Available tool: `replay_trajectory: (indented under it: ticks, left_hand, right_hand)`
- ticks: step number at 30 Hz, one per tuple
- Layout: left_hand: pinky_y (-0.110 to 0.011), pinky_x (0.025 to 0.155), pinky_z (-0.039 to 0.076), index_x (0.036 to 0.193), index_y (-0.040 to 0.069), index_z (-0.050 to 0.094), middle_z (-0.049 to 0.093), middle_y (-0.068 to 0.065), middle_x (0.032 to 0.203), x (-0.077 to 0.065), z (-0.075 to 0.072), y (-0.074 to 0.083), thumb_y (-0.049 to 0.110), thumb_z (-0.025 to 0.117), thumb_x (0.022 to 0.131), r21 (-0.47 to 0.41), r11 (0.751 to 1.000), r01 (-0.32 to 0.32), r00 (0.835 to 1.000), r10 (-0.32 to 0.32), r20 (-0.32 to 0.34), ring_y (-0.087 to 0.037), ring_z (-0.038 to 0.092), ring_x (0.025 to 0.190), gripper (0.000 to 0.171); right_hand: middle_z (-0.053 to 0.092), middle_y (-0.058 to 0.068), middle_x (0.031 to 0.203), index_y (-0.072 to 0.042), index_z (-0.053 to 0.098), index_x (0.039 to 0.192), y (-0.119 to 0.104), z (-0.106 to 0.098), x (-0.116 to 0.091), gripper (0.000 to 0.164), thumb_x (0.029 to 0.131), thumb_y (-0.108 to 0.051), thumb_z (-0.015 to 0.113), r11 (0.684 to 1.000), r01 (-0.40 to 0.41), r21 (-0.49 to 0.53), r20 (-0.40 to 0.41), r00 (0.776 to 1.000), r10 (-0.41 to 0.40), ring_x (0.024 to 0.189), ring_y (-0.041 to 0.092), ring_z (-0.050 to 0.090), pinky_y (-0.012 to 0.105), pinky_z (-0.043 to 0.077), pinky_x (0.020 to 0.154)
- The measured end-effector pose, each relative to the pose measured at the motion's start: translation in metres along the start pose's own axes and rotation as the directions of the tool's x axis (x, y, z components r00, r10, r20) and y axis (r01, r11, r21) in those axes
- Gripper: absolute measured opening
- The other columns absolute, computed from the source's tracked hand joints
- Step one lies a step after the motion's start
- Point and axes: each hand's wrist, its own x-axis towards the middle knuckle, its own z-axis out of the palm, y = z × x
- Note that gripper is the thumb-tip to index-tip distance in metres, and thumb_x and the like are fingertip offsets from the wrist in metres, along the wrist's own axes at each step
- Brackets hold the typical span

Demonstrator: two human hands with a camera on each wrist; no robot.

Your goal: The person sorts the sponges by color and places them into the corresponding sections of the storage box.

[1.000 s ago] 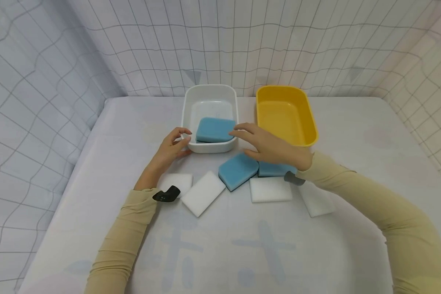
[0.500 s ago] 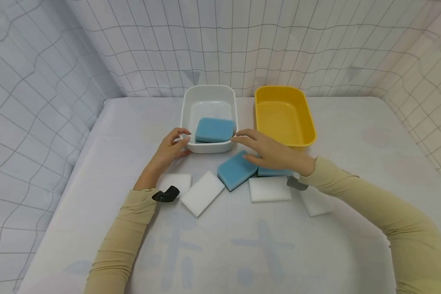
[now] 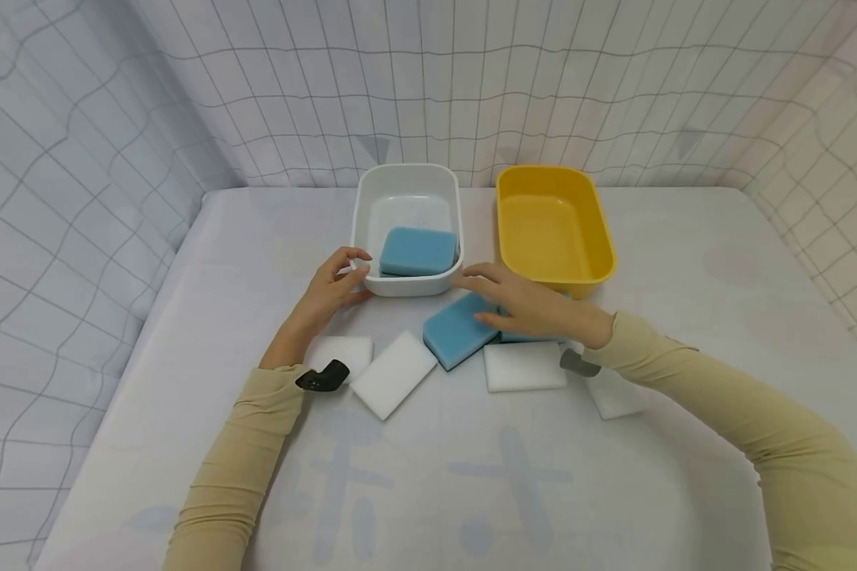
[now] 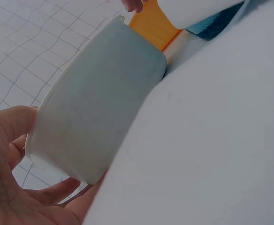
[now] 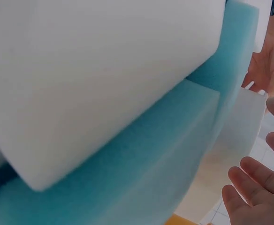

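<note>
My left hand (image 3: pixel 334 281) grips the near left corner of a white plastic tub (image 3: pixel 409 289), fingers at the rim and outer wall; the left wrist view shows the tub's side (image 4: pixel 99 93) up close. Inside the tub lies a blue sponge (image 3: pixel 417 252) with a dark underside, by the near wall. My right hand (image 3: pixel 517 301) holds nothing; its fingers reach loosely leftward, just outside the tub's near right corner. Beneath it are a blue sponge (image 3: pixel 457 333) and another blue sponge (image 3: pixel 524 336), partly covered by the hand. The right wrist view shows that hand's fingers (image 5: pixel 256 180) spread apart.
A yellow tub (image 3: pixel 557 238) stands at the back right, beside the white one. Several white sponge pads lie in front: one tilted pad (image 3: pixel 393 377), one flat pad (image 3: pixel 524 367), and others partly behind the wrists. A grid-patterned curtain (image 3: pixel 428 87) rises behind the table.
My right hand has drawn back from over the blue sponge in the white tub, past the rim toward me. My left hand and the tubs stay in place.
</note>
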Motion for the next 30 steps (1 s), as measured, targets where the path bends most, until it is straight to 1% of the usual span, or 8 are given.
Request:
replay_trajectory:
  ticks: [3, 7, 12, 17, 23, 27, 30]
  left_hand:
    - [-0.037, 0.098, 0.049, 0.118, 0.016, 0.044, 0.016, -0.01, 0.141, 0.001, 0.0, 0.0, 0.026, 0.049, 0.098, -0.001, 1.0, 0.0, 1.0, 0.0, 0.003, -0.027, 0.034, 0.13, 0.024]
    - [-0.043, 0.102, 0.045, 0.121, 0.012, 0.041, 0.015, -0.011, 0.142, 0.001, 0.0, 0.0, 0.025, 0.048, 0.098, -0.004, 1.0, 0.002, 1.0, -0.002, 0.005, -0.027, 0.034, 0.13, 0.028]
    - [-0.043, 0.102, 0.044, 0.122, 0.01, 0.041, 0.014, -0.012, 0.143, 0.001, 0.001, 0.002, 0.023, 0.047, 0.098, -0.007, 1.0, 0.012, 1.0, -0.012, 0.003, -0.028, 0.034, 0.131, 0.028]
    - [-0.043, 0.102, 0.044, 0.123, 0.009, 0.04, 0.013, -0.012, 0.144, 0.0, 0.001, 0.002, 0.023, 0.047, 0.098, -0.014, 1.0, 0.01, 1.0, -0.01, 0.007, -0.028, 0.033, 0.132, 0.03]
    - [-0.039, 0.1, 0.046, 0.12, 0.013, 0.042, 0.016, -0.011, 0.142, 0.001, 0.0, 0.0, 0.024, 0.048, 0.098, -0.017, 1.0, 0.003, 1.0, -0.003, 0.009, -0.027, 0.035, 0.13, 0.025]
    - [-0.031, 0.095, 0.05, 0.118, 0.017, 0.044, 0.016, -0.01, 0.142, 0.001, 0.0, -0.001, 0.025, 0.048, 0.098, -0.01, 1.0, -0.003, 1.0, 0.003, 0.007, -0.027, 0.036, 0.13, 0.022]
    - [-0.025, 0.09, 0.053, 0.116, 0.019, 0.045, 0.017, -0.01, 0.142, 0.002, 0.0, -0.001, 0.025, 0.049, 0.098, -0.007, 1.0, -0.006, 1.0, 0.006, 0.002, -0.026, 0.036, 0.13, 0.02]
  right_hand:
    - [0.04, 0.014, 0.142, -0.01, 0.038, 0.141, 0.001, 0.003, -0.001, 0.054, 0.093, -0.023, 0.058, 1.0, -0.008, 0.0, 0.018, 1.0, 0.008, 0.128, 0.026, 0.043, 0.042, 0.042, 0.107]
    - [0.04, 0.015, 0.143, -0.01, 0.039, 0.141, 0.003, 0.006, -0.002, 0.055, 0.092, -0.025, 0.059, 1.0, 0.004, 0.011, 0.018, 1.0, -0.005, 0.129, 0.028, 0.043, 0.043, 0.04, 0.108]
    - [0.04, 0.014, 0.143, -0.01, 0.04, 0.14, 0.004, 0.009, -0.002, 0.063, 0.088, -0.032, 0.065, 1.0, -0.009, 0.018, 0.04, 0.999, 0.008, 0.129, 0.027, 0.042, 0.043, 0.039, 0.108]
    - [0.037, 0.012, 0.146, -0.014, 0.038, 0.142, 0.004, 0.011, -0.002, 0.074, 0.081, -0.04, 0.071, 0.998, -0.057, 0.028, 0.096, 0.994, 0.054, 0.131, 0.025, 0.04, 0.042, 0.039, 0.109]
    - [0.033, 0.012, 0.148, -0.018, 0.036, 0.143, 0.004, 0.012, -0.003, 0.077, 0.079, -0.038, 0.074, 0.992, -0.113, 0.055, 0.156, 0.982, 0.103, 0.132, 0.026, 0.039, 0.042, 0.038, 0.11]
    - [0.033, 0.012, 0.148, -0.017, 0.037, 0.143, 0.005, 0.013, -0.003, 0.076, 0.079, -0.036, 0.074, 0.991, -0.12, 0.065, 0.166, 0.98, 0.107, 0.132, 0.027, 0.039, 0.043, 0.037, 0.111]
    - [0.034, 0.011, 0.148, -0.017, 0.037, 0.143, 0.005, 0.013, -0.003, 0.076, 0.079, -0.037, 0.074, 0.991, -0.119, 0.057, 0.173, 0.979, 0.108, 0.132, 0.025, 0.04, 0.041, 0.037, 0.111]
